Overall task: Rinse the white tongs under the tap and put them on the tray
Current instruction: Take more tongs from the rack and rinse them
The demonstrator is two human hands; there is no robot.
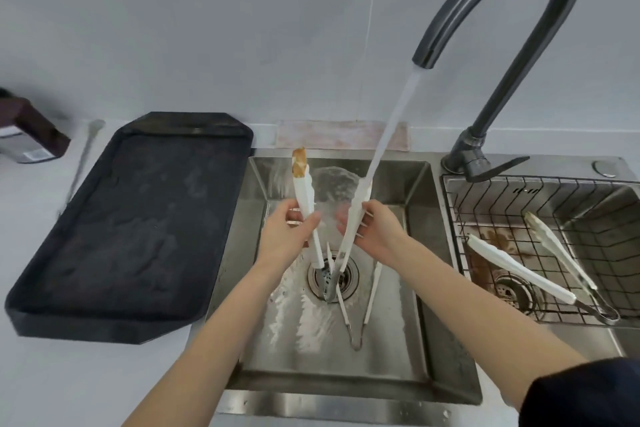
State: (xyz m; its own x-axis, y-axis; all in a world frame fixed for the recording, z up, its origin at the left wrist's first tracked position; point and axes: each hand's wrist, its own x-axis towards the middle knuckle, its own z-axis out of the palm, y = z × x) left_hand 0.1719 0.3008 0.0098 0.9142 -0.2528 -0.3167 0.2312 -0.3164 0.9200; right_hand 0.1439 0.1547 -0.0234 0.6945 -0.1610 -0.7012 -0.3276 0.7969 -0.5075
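Over the steel sink (429,253) I hold white tongs spread wide, hinge end down near the drain. My left hand (287,229) grips the left arm (304,198), whose tip carries brown residue. My right hand (377,229) grips the right arm (356,208). Water from the dark tap (512,10) falls onto that right arm's tip. The black tray (114,218) lies on the counter left of the sink.
Another pair of white tongs (372,291) lies on the sink floor by the drain (334,279). In the right basin a wire basket (491,204) holds two more tongs (519,267). A dark box (31,135) stands at the far left.
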